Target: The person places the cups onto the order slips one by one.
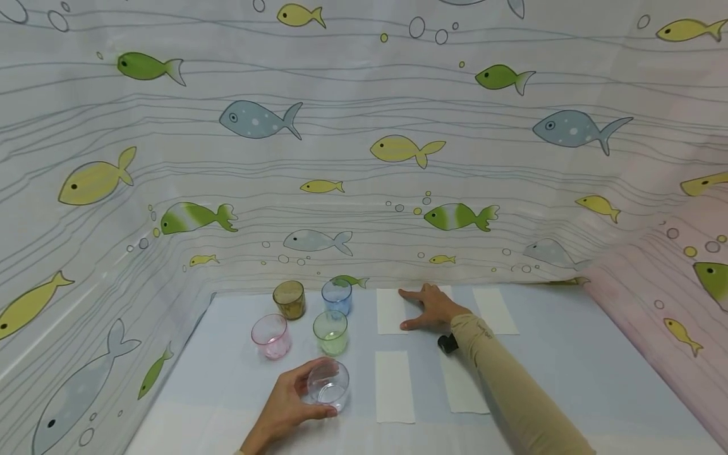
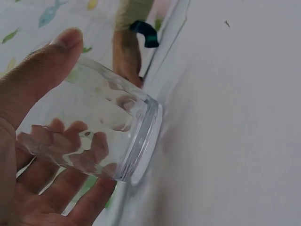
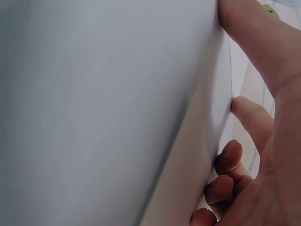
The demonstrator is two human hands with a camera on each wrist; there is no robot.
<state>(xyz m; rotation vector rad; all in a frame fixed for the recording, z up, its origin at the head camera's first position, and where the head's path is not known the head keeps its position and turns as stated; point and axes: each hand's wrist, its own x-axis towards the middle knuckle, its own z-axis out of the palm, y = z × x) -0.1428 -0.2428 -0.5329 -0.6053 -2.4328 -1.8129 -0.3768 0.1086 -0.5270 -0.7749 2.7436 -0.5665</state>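
Observation:
My left hand grips a clear, colourless cup from its left side, thumb at the front and fingers behind. In the left wrist view the base of this cup is close over the white surface. To the right and farther back, my right hand is spread over white paper pieces, its thumb and index finger reaching the back left paper. The right wrist view has the thumb and index fingertip touching the paper, the other fingers loosely bent.
Beyond the clear cup stand a pink cup, a green cup, a brown cup and a blue cup. More papers lie at front left, front right and back right. A fish-print curtain encloses the table.

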